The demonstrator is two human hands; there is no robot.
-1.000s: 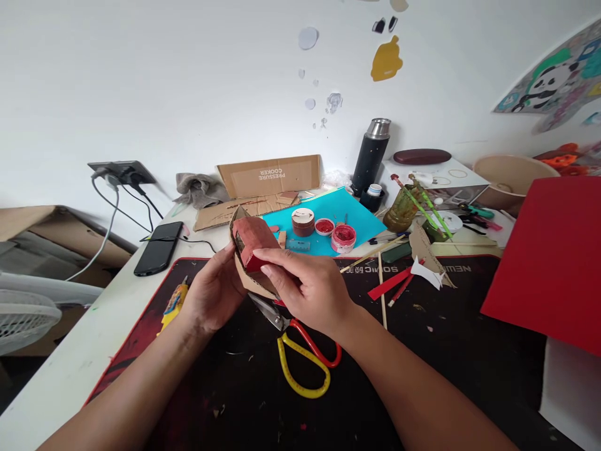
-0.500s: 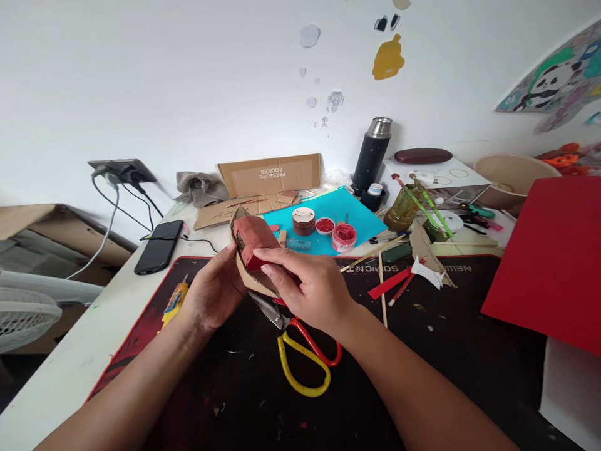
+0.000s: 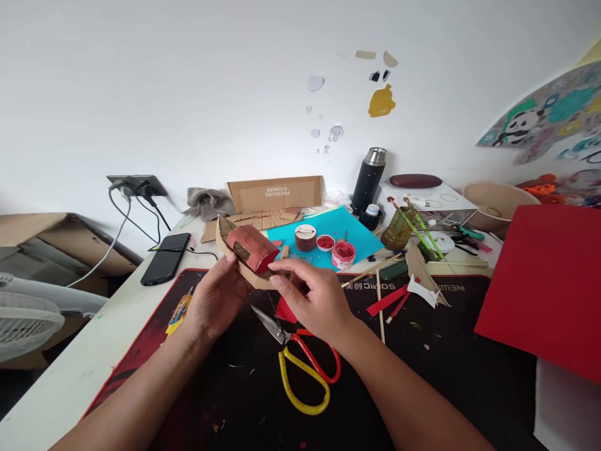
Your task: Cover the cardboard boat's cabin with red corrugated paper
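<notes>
A small cardboard boat [image 3: 256, 275] with a curved red-painted cabin [image 3: 252, 246] is raised above the black desk mat. My left hand [image 3: 216, 294] grips the hull from the left, its thumb along the near side and its other fingers mostly hidden beneath. My right hand [image 3: 312, 294] is at the boat's right end, with index finger and thumb by the cabin's red end face; whether it pinches anything there is hard to see. Below lie scissors [image 3: 283, 338] with one yellow and one red handle, blades apart. Beside the blades is a piece of ridged red card [image 3: 285, 311].
Paint jars [image 3: 343, 254] stand on a blue sheet [image 3: 323, 219] at the back. A black thermos [image 3: 369, 181] is near the wall. Red card [image 3: 539, 288] occupies the right. A glue bottle [image 3: 178, 311] and a phone [image 3: 166, 258] lie left; a fan [image 3: 30, 316] stands further left.
The boat has tilted and turned, showing more of its cabin side opening and hull. My right fingers have shifted to the cabin's end. The camera view has tipped upward.
</notes>
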